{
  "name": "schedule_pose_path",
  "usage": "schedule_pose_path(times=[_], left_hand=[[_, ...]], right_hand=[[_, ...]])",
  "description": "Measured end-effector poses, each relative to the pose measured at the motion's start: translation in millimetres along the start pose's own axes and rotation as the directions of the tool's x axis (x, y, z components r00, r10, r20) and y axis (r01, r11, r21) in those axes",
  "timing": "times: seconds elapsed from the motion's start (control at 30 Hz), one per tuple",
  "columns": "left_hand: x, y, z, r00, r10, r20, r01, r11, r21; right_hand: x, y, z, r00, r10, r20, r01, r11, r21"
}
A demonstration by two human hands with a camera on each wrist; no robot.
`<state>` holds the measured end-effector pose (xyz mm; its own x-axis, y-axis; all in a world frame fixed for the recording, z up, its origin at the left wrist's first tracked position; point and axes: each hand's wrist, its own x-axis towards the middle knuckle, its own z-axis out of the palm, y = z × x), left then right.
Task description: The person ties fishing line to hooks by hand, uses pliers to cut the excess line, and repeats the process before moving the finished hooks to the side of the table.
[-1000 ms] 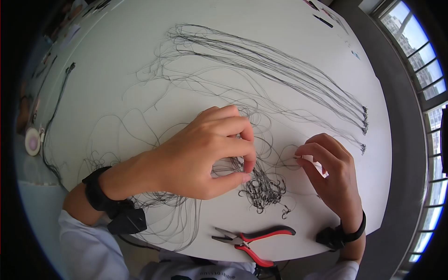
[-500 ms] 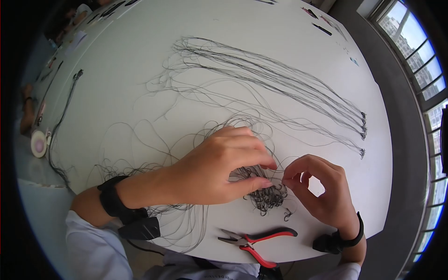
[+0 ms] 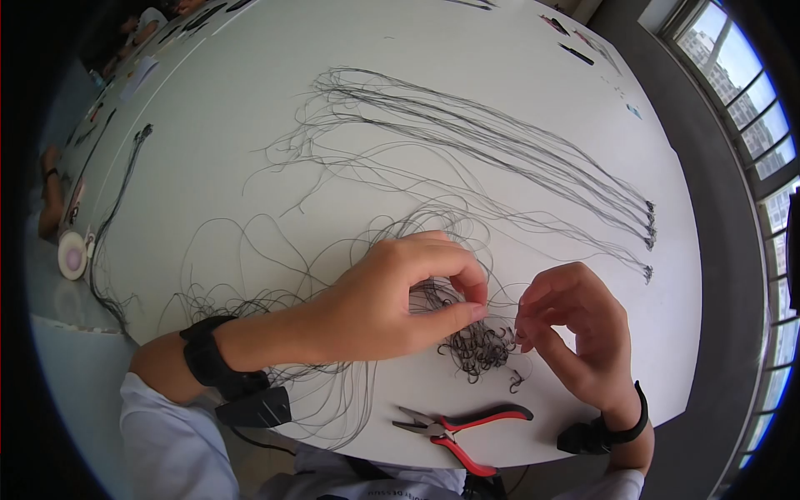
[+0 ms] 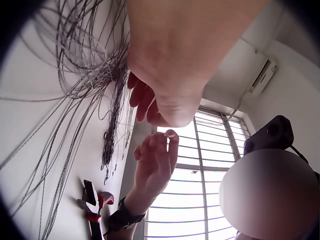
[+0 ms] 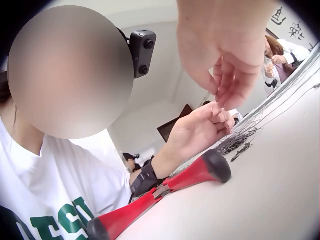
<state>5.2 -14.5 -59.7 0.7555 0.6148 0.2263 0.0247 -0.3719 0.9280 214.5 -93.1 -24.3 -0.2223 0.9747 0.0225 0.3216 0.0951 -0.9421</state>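
Note:
My left hand [image 3: 396, 296] hovers over a clump of dark fishing hooks [image 3: 478, 357], its thumb and index finger pinched together on thin fishing line [image 3: 433, 290]. Just to the right, my right hand [image 3: 598, 337] pinches a small dark piece like a fishing hook at its fingertips. In the right wrist view, that right hand [image 5: 225, 65] is close above the left hand [image 5: 195, 127], their fingertips almost meeting. One stray hook [image 3: 517, 382] lies at the clump's lower edge. The left hand covers part of the tangled line.
Red-handled pliers [image 3: 492, 414] lie open near the table's front edge. Long bundles of line [image 3: 467, 112] stretch across the back, ending in hook clusters [image 3: 650, 225] at right. Another bundle [image 3: 117, 200] and a round pinkish-white object [image 3: 72, 255] lie far left.
Both hands came closer together over the hooks, with the left moving right and down. The right hand went down, then drew slightly away to the right, its fingers spreading a little.

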Motion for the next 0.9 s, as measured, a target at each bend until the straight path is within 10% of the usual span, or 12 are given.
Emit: schedule_pose_path(times=[0.23, 0.5, 0.7, 0.9], left_hand=[[4.3, 13.6, 4.7, 0.995, 0.011, -0.097, -0.016, 0.999, -0.050], [2.8, 12.0, -0.1, 0.985, 0.125, 0.120, -0.135, 0.988, 0.080], [-0.7, 13.2, 0.7, 0.990, -0.140, 0.022, 0.129, 0.828, -0.546], [-3.1, 6.5, -5.9, 0.988, -0.148, 0.042, 0.147, 0.825, -0.545]], right_hand=[[-2.9, -1.6, -1.2, 0.999, -0.050, 0.007, 0.049, 0.995, 0.087], [-3.5, 1.5, 1.7, 0.990, -0.140, -0.021, 0.134, 0.973, -0.190], [-4.1, 2.7, -2.1, 0.997, -0.070, -0.014, 0.063, 0.956, -0.287], [-0.6, 12.6, -0.6, 0.999, -0.054, -0.009, 0.053, 0.998, -0.018]])
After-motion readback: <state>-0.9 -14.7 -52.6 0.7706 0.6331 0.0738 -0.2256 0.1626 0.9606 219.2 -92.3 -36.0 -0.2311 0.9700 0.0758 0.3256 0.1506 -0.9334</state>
